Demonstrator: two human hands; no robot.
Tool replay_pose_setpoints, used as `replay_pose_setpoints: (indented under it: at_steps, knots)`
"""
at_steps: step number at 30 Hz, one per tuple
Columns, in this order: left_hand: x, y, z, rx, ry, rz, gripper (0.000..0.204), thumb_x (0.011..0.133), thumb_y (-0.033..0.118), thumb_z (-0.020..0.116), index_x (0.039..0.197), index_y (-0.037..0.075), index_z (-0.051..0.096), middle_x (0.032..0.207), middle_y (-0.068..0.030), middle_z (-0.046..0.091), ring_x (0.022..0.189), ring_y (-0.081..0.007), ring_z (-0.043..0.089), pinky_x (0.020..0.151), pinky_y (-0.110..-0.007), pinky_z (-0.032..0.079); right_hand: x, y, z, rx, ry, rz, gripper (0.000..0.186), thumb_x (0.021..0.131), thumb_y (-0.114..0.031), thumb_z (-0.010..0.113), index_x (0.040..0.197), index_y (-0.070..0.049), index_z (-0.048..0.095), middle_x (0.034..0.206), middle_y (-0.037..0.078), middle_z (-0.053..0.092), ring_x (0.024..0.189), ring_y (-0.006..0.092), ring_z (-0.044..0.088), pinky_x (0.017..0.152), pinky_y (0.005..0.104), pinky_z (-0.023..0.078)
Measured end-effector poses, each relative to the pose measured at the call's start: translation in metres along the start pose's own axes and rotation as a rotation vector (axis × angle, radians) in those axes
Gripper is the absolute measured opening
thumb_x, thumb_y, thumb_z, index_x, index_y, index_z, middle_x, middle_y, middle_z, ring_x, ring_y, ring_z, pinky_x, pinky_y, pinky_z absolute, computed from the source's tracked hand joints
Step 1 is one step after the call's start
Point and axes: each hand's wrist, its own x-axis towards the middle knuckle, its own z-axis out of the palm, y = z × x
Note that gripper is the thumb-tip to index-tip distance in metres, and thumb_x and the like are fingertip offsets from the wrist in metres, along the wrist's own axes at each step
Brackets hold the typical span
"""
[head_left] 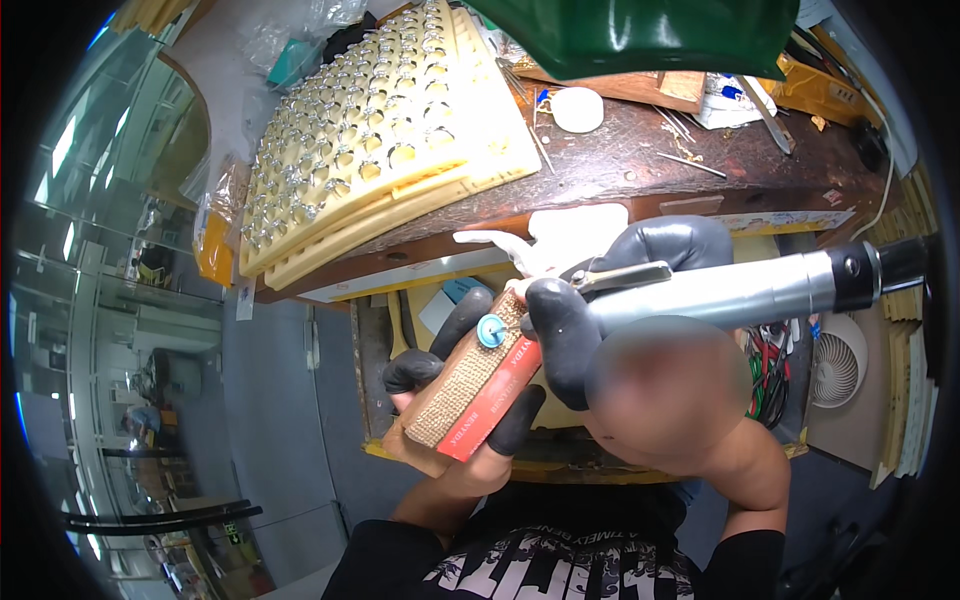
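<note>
My left hand (420, 372), with black finger covers, is wrapped round an oblong block (458, 398) that has a coarse woven-textured face and a red printed side. My right hand (565, 335), also in black finger covers and partly blurred, grips a silver rotary handpiece (720, 285) with a metal lever. A small blue disc bit (490, 331) at its front lies against or just over the textured face; contact is unclear. A white cloth or glove (580, 232) hangs at the bench edge just behind my hands.
Stacked cream trays of silver rings (360, 140) sit on the wooden bench (640, 170), with a white round lid (577, 109), metal rods and a green shield (640, 30). Below are an open drawer with cables (770, 370) and a fan (838, 360). A glass partition is left.
</note>
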Motion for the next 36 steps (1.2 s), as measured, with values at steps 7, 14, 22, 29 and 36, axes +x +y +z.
replay_pose_setpoints:
  at_steps: [7, 14, 22, 29, 36]
  knots:
    - [-0.002, 0.004, -0.001, 0.001, 0.011, -0.006, 0.064, 0.08, 0.0, 0.077, 0.126, 0.01, 0.035, 0.147, -0.0238, 0.041, 0.133, -0.0283, 0.046, 0.108, -0.04, 0.04, -0.002, 0.0, -0.001, 0.029, -0.026, 0.03, 0.011, 0.084, -0.005, 0.072, 0.075, 0.0, 0.066, 0.086, 0.008, 0.054, 0.072, 0.014, 0.052, 0.061, 0.0268, 0.04]
    - [0.0, 0.005, -0.001, 0.002, 0.023, -0.013, 0.063, 0.079, -0.001, 0.078, 0.124, 0.01, 0.036, 0.147, -0.0247, 0.041, 0.134, -0.0298, 0.046, 0.108, -0.041, 0.041, -0.002, -0.001, -0.001, 0.031, -0.014, 0.037, 0.011, 0.084, -0.004, 0.072, 0.075, 0.0, 0.066, 0.086, 0.008, 0.053, 0.072, 0.0143, 0.051, 0.061, 0.027, 0.04]
    - [0.0, 0.008, -0.001, 0.005, 0.035, -0.02, 0.062, 0.078, -0.001, 0.078, 0.123, 0.011, 0.037, 0.146, -0.0259, 0.041, 0.134, -0.0314, 0.045, 0.108, -0.043, 0.041, -0.002, -0.002, 0.001, 0.0, -0.003, 0.022, 0.011, 0.084, -0.003, 0.072, 0.074, 0.001, 0.066, 0.086, 0.008, 0.053, 0.071, 0.0142, 0.052, 0.06, 0.0274, 0.04]
    - [-0.002, 0.012, -0.002, 0.006, 0.046, -0.026, 0.061, 0.078, -0.001, 0.079, 0.121, 0.012, 0.038, 0.146, -0.0268, 0.041, 0.134, -0.0329, 0.045, 0.108, -0.044, 0.041, -0.002, 0.001, 0.002, 0.014, -0.001, 0.022, 0.012, 0.083, -0.005, 0.073, 0.075, 0.0, 0.066, 0.085, 0.009, 0.053, 0.068, 0.0147, 0.051, 0.059, 0.0276, 0.039]
    - [-0.002, 0.013, -0.002, 0.01, 0.057, -0.033, 0.06, 0.077, -0.002, 0.079, 0.12, 0.013, 0.039, 0.145, -0.0278, 0.041, 0.134, -0.0344, 0.044, 0.108, -0.046, 0.042, -0.001, 0.004, 0.0, 0.009, 0.003, -0.043, 0.013, 0.083, -0.006, 0.074, 0.075, -0.001, 0.066, 0.086, 0.008, 0.053, 0.068, 0.0151, 0.051, 0.058, 0.0278, 0.039]
